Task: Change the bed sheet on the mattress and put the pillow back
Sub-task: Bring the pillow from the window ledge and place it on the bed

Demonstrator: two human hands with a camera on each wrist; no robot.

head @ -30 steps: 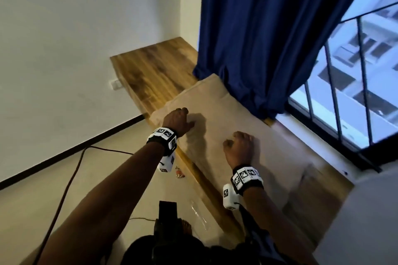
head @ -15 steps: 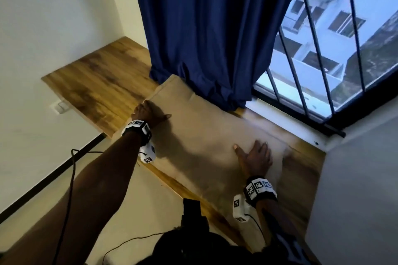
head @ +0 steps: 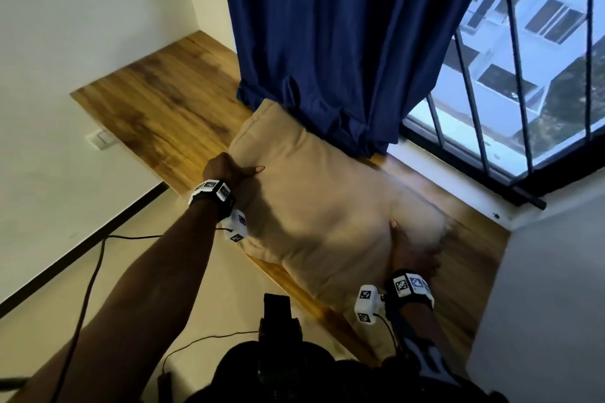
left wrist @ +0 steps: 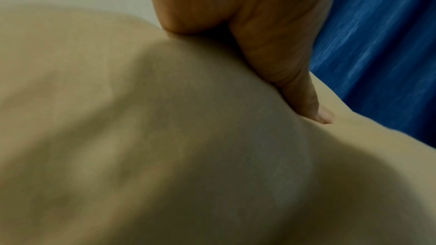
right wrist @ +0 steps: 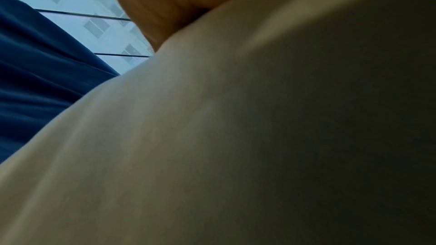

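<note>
Two hands hold a tan pillow over a wooden board

The pillow (head: 314, 206) sits in the middle of the frame, on the wooden platform (head: 157, 108), and its top corner touches the blue curtain (head: 343, 42). The left hand (head: 226, 170) grips the left edge of the pillow; the thumb lies flat on top and the other fingers go under, out of sight. The right hand (head: 409, 252) grips the lower right end, with the thumb on top and the fingers curled round the edge. In the left wrist view the thumb (left wrist: 304, 96) presses a dent into the soft cloth. The window bars (head: 517, 59) are at the upper right
</note>
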